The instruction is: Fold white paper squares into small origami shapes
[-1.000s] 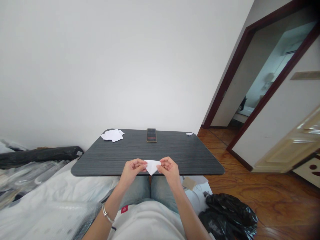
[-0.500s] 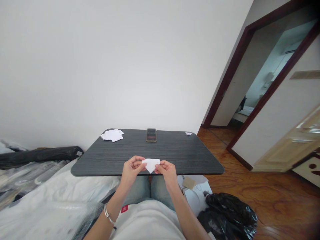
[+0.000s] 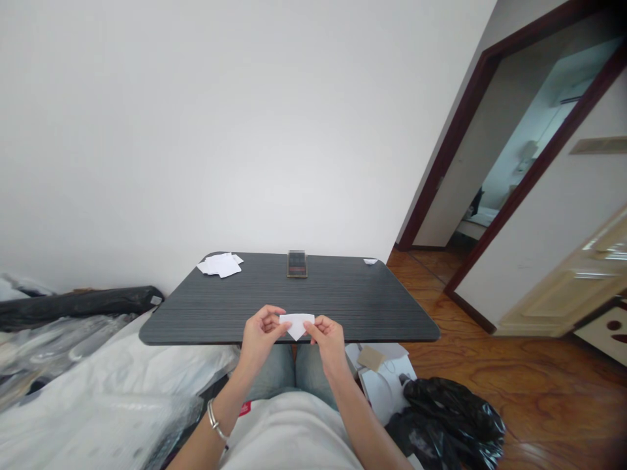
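Observation:
A small folded white paper, pointed at its lower end, hangs between my two hands just above the near edge of the dark grey table. My left hand pinches its left side with thumb and fingers closed. My right hand pinches its right side the same way. A silver bangle sits on my left wrist.
A loose pile of white paper sheets lies at the table's far left corner. A phone stands at the far middle, a small white scrap at the far right. Black plastic bags lie on the wooden floor to my right; plastic-wrapped bedding lies left.
Both hands have drawn closer together and slightly forward over the table edge, and the paper between them looks smaller and more tightly folded.

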`<state>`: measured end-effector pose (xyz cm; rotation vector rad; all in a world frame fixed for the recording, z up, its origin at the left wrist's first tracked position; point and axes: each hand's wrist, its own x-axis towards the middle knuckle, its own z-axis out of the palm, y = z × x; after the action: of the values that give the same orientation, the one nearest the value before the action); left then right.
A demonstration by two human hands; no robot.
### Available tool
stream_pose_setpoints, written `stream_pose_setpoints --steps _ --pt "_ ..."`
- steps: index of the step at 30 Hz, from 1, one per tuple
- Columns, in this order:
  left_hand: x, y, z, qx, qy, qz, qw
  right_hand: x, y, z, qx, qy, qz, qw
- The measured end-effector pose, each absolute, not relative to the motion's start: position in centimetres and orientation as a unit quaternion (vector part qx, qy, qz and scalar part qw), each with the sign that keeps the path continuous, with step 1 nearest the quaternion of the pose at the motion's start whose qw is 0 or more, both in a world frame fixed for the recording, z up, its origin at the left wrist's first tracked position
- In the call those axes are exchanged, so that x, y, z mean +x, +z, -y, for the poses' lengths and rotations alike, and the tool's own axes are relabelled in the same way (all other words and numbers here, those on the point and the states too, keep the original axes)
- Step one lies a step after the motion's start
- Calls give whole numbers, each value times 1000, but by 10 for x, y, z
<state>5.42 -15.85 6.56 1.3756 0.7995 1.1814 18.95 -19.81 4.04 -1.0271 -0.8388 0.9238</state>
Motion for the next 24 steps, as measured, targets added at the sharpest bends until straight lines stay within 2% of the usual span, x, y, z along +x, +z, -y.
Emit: stream_pose_setpoints --steps 9,24 --pt "56 66 159 543 439 -343 628 187 43 200 -482 383 390 685" --pt "59 62 161 565 483 -358 565 186 39 201 -479 359 402 694"
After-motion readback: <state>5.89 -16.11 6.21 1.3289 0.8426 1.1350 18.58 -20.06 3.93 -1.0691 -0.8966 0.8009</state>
